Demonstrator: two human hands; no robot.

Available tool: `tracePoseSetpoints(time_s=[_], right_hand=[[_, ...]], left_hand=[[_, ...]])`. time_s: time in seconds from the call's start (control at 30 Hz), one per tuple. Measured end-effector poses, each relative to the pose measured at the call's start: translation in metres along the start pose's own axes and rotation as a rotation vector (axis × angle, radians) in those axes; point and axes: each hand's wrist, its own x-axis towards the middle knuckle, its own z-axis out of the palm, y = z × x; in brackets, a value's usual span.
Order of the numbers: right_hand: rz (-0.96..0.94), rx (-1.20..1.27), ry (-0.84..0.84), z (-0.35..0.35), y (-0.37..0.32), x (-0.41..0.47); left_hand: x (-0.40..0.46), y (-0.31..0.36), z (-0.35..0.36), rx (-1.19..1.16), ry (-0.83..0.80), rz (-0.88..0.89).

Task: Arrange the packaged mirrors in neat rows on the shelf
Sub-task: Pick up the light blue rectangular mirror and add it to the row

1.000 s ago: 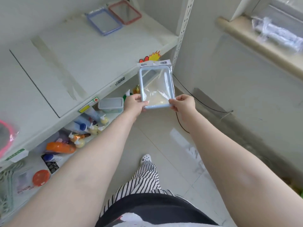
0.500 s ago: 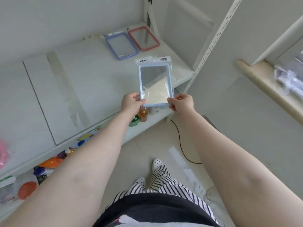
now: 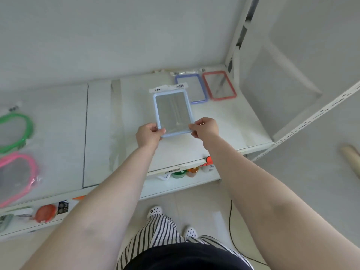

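Observation:
A light-blue framed packaged mirror [image 3: 172,112] is held over the white shelf [image 3: 243,129]. My left hand [image 3: 149,134] pinches its lower left corner and my right hand [image 3: 205,127] pinches its lower right corner. At the back of the shelf lie a purple-blue framed mirror [image 3: 194,88], partly hidden behind the held one, and a red framed mirror [image 3: 219,85] beside it on the right. On the far left of the shelf lie a green framed mirror [image 3: 13,131] and a pink framed mirror [image 3: 16,176], both in plastic bags.
A white shelf upright [image 3: 236,39] and a slotted rail [image 3: 311,117] bound the shelf on the right. The lower shelf holds small bottles [image 3: 191,171] and an orange item [image 3: 45,213]. A black cable [image 3: 230,227] runs over the tiled floor.
Both hands have carried the light-blue mirror up from beside the shelf edge and forward over the shelf surface, toward the purple-blue and red mirrors at the back.

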Motion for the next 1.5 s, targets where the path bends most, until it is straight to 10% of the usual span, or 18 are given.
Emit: tracePoseSetpoints(time_s=[0.93,1.2,1.5], right_hand=[[0.021,-0.096,0.081,0.095,-0.021,0.109],[-0.188,-0.315,0.356,0.073,-0.026,0.136],[-0.260,-0.589,0.112,0.076,-0.031,0.158]], left_hand=[[0.137,-0.013,0.000,0.670,-0.100,0.372],[0.164,-0.001,0.006,0.718,-0.099,0.415],[0.174,0.007,0.020,0.680,-0.169,0.434]])
